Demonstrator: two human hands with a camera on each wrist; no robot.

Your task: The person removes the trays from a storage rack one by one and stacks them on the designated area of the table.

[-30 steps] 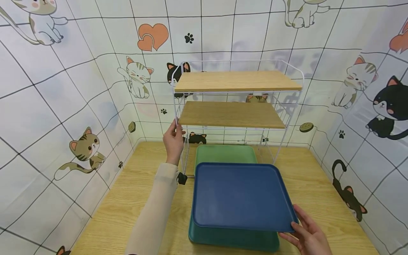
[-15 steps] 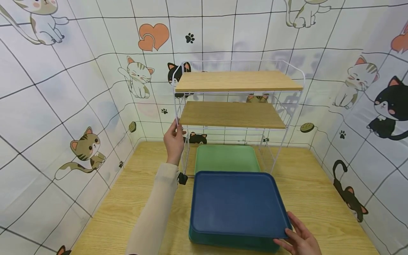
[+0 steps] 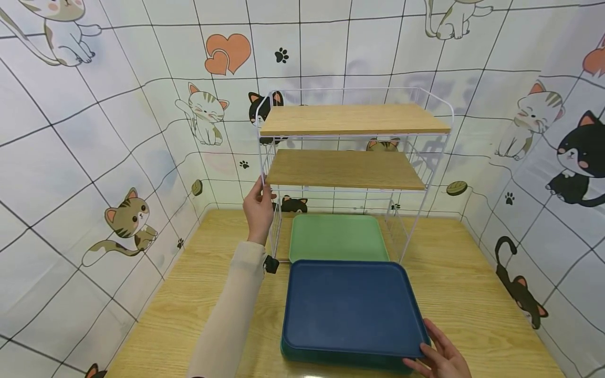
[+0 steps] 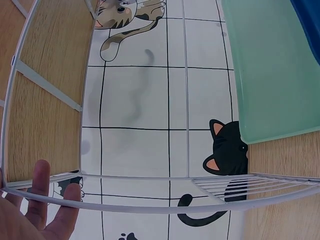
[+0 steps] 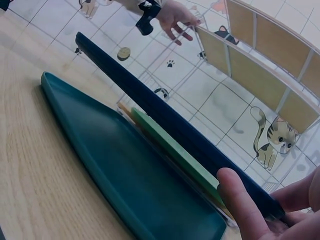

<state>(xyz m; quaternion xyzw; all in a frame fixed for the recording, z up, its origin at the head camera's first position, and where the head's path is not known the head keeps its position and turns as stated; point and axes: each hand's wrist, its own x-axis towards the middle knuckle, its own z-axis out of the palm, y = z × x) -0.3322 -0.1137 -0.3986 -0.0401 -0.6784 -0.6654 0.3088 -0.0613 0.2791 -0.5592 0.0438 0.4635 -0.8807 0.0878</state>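
Note:
My right hand (image 3: 444, 354) pinches the near right corner of a navy blue tray (image 3: 354, 307), thumb on top and fingers below. In the right wrist view this tray hangs tilted above a dark teal tray (image 5: 130, 170) on the table, with a gap between them. From the head, the blue tray hides most of the teal one. My left hand (image 3: 258, 215) holds the left front post of a white wire rack (image 3: 437, 157) at its middle shelf (image 3: 347, 169). A light green tray (image 3: 337, 239) lies inside the rack's bottom level.
The rack's wooden top shelf (image 3: 354, 119) sits above the middle one. Cat-patterned walls (image 3: 326, 47) enclose the wooden table (image 3: 477, 294) at the back and both sides. A black wrist device (image 3: 271, 264) is on my left wrist, beside the rack's base.
My right hand has brought the blue tray lower and toward me, over the teal tray. More of the green tray shows now. My left hand has stayed on the rack.

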